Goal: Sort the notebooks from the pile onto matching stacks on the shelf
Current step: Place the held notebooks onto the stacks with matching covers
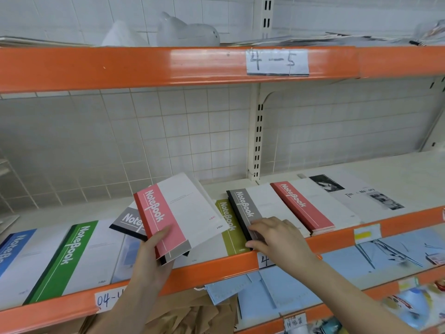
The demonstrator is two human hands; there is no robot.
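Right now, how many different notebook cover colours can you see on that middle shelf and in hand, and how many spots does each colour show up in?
Pink: 2, held in the left hand at, and a stack
Grey: 2, held behind the pink, and a stack under the right hand
Green: 1
Olive: 1
Blue: 1
Total: 7 spots, 5 colours

White tiled wall point(168, 131) behind orange-edged shelving point(168, 66) on a slotted cream upright point(258, 131).

White tiled wall point(144, 131) behind. Paper label "4-5" point(277, 61) on orange upper rail; clear plastic bags point(185, 32) left above label. Far below label: blue plastic rulers point(277, 292), brown paper point(192, 314) left of them.
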